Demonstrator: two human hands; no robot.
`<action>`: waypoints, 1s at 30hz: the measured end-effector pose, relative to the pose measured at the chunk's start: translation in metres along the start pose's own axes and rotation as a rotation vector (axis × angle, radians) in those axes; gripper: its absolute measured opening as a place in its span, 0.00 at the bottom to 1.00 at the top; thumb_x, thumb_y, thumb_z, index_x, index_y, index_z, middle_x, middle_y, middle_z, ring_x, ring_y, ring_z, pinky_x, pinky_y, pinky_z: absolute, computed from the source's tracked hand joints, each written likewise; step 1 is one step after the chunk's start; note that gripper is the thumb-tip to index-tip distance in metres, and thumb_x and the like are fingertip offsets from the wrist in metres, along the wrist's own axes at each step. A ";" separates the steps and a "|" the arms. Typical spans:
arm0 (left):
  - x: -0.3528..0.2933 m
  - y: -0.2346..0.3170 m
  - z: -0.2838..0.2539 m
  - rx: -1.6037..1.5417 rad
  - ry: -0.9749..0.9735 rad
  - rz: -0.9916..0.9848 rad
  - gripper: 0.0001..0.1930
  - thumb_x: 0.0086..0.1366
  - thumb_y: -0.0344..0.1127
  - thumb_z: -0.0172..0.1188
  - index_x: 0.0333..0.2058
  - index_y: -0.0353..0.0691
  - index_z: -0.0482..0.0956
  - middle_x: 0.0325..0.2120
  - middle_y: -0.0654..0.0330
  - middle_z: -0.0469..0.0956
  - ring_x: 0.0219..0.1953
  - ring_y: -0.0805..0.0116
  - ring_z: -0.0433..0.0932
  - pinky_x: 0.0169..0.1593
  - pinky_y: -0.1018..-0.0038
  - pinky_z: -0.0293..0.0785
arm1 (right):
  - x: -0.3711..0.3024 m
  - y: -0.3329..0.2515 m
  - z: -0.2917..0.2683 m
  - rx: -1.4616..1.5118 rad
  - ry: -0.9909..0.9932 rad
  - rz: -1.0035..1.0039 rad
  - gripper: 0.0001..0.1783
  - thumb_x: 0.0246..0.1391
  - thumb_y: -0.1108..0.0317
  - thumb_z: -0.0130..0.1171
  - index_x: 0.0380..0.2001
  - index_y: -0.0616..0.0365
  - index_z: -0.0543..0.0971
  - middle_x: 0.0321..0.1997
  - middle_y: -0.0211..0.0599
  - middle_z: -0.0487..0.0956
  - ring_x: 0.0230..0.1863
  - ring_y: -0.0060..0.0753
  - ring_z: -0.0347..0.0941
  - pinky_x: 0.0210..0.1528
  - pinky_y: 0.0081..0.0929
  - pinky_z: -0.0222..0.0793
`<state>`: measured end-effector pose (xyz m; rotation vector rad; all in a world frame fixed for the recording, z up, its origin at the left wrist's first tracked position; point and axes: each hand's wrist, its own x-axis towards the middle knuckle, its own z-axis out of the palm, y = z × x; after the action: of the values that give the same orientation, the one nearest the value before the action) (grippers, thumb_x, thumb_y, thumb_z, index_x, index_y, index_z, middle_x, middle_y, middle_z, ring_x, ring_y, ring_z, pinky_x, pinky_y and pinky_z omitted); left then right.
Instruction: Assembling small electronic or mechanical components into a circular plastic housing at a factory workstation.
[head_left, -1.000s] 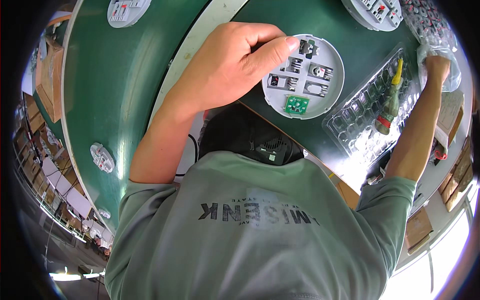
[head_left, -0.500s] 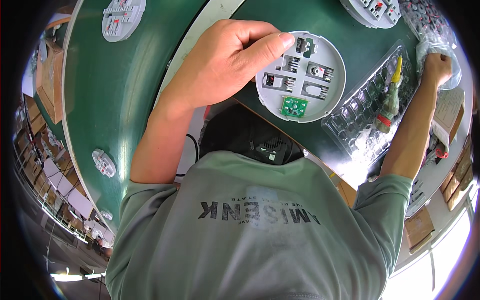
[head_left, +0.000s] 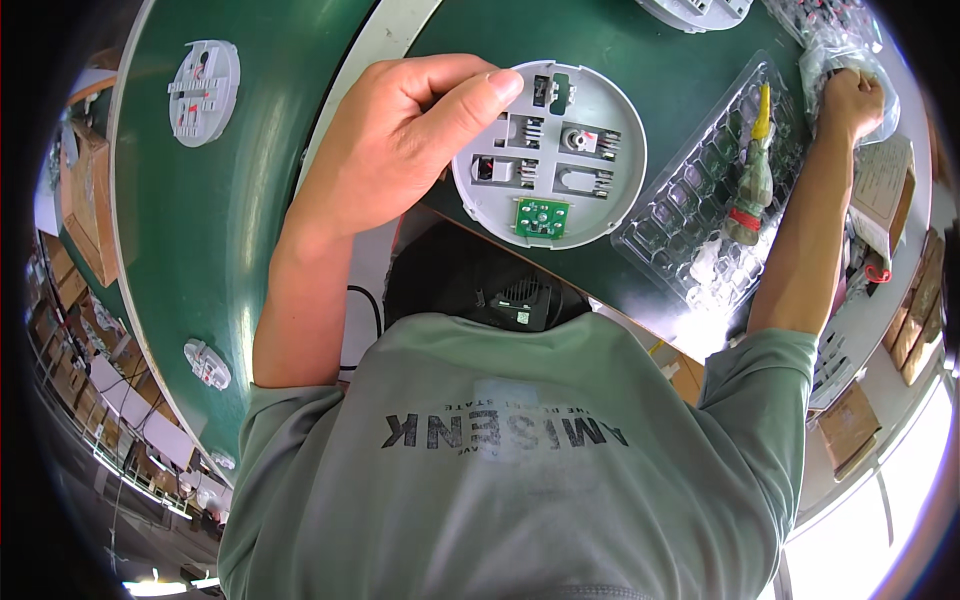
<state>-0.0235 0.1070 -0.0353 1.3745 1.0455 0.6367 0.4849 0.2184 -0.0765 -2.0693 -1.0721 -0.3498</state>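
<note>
We have the round grey case (head_left: 547, 172) in our left grip (head_left: 400, 135); the thumb lies on its upper left edge and the other fingers are mostly hidden, so the grip is nearly closed, pinching the rim; the case is over the near edge of the green worktop (head_left: 640, 60), with its open side facing us; we see metal clips in its slots and 1 green board (head_left: 541, 218) at its lower part.

Our right grip (head_left: 853, 103) is at the clear bag (head_left: 845, 52); its fingers are curled in and the tips are hidden, so we cannot tell how far open it is or if it has hold of anything; between the case and our right arm is a clear tray (head_left: 690, 180), with 1 yellow-tipped tool (head_left: 752, 185) on it.
</note>
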 end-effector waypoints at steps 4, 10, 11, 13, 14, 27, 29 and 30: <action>0.001 -0.002 -0.003 0.022 -0.009 0.013 0.20 0.79 0.47 0.61 0.38 0.32 0.87 0.19 0.72 0.67 0.24 0.83 0.62 0.27 0.77 0.58 | 0.005 0.005 0.004 -0.060 -0.017 -0.007 0.21 0.50 0.62 0.63 0.41 0.69 0.86 0.42 0.52 0.89 0.48 0.51 0.86 0.58 0.41 0.76; 0.007 0.003 -0.004 0.050 -0.035 -0.001 0.18 0.80 0.42 0.59 0.36 0.31 0.84 0.22 0.73 0.70 0.27 0.83 0.63 0.31 0.78 0.61 | 0.008 0.007 0.011 0.002 0.001 0.008 0.21 0.50 0.62 0.63 0.41 0.69 0.86 0.42 0.55 0.88 0.48 0.53 0.85 0.59 0.43 0.76; 0.008 0.003 -0.002 0.036 -0.026 -0.002 0.19 0.80 0.43 0.60 0.36 0.31 0.85 0.22 0.72 0.70 0.27 0.83 0.63 0.30 0.78 0.61 | 0.010 0.012 0.013 0.004 0.004 0.009 0.21 0.50 0.62 0.63 0.41 0.69 0.86 0.42 0.55 0.88 0.48 0.53 0.85 0.59 0.43 0.76; 0.011 0.004 0.000 0.012 -0.007 0.000 0.19 0.79 0.45 0.62 0.37 0.31 0.86 0.20 0.70 0.69 0.25 0.82 0.64 0.29 0.76 0.61 | 0.014 0.019 0.018 -0.014 0.036 -0.065 0.19 0.52 0.60 0.62 0.38 0.66 0.87 0.41 0.52 0.89 0.47 0.52 0.85 0.58 0.42 0.76; 0.012 0.004 0.000 0.017 -0.006 0.008 0.19 0.79 0.45 0.62 0.37 0.31 0.86 0.20 0.70 0.69 0.25 0.82 0.64 0.29 0.76 0.61 | 0.015 0.018 0.020 -0.021 0.054 -0.102 0.19 0.52 0.59 0.61 0.37 0.65 0.88 0.40 0.51 0.89 0.46 0.52 0.85 0.58 0.42 0.76; 0.026 0.013 0.005 0.003 -0.034 -0.032 0.18 0.78 0.44 0.62 0.39 0.31 0.87 0.22 0.69 0.75 0.26 0.81 0.68 0.30 0.77 0.66 | 0.019 0.005 0.014 0.006 -0.033 0.092 0.19 0.60 0.55 0.56 0.31 0.58 0.89 0.38 0.39 0.91 0.40 0.40 0.86 0.54 0.37 0.77; 0.028 0.011 0.002 0.016 -0.040 -0.045 0.19 0.78 0.44 0.62 0.39 0.30 0.87 0.22 0.68 0.76 0.27 0.81 0.69 0.30 0.76 0.67 | 0.019 0.006 0.022 0.013 0.029 0.053 0.20 0.61 0.57 0.55 0.29 0.59 0.89 0.37 0.37 0.91 0.40 0.40 0.87 0.54 0.37 0.77; 0.027 0.010 0.001 0.021 -0.029 -0.050 0.19 0.78 0.44 0.62 0.39 0.30 0.87 0.22 0.68 0.76 0.27 0.81 0.69 0.30 0.76 0.67 | 0.018 0.005 0.029 0.023 0.055 0.032 0.20 0.62 0.57 0.54 0.29 0.59 0.89 0.36 0.36 0.91 0.41 0.39 0.87 0.54 0.37 0.77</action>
<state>-0.0089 0.1315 -0.0314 1.3677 1.0626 0.5696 0.4969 0.2487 -0.0889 -2.0424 -1.0048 -0.3740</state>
